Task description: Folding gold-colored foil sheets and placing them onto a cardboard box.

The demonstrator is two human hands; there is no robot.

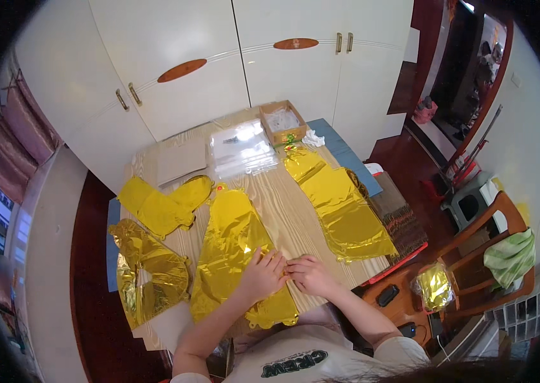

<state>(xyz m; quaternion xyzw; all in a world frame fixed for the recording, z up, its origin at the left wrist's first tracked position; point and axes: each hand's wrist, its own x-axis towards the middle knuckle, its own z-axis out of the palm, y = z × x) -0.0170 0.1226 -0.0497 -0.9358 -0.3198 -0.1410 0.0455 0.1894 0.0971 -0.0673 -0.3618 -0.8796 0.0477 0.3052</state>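
Note:
A flat, uninflated gold foil balloon (228,239) lies on the wood-grain table (283,217) right in front of me. My left hand (262,277) rests over its right edge with the fingers bent. Close against it, my right hand (309,276) is closed, its thumb and fingertips pinched together at that same edge. The fingertips of both hands meet there, and the bit of foil between them is mostly hidden. To the right lies a second long gold foil balloon (340,207). Two more, a lobed gold foil balloon (158,207) and a rounded gold foil balloon (149,281), lie at the left.
Clear plastic sleeves (241,150) and a beige board (180,165) lie toward the back, beside a cardboard box (281,124) holding clear plastic. White cabinets (174,38) stand behind the table. A wooden chair (509,217) at the right bears a packet of gold foil (436,287).

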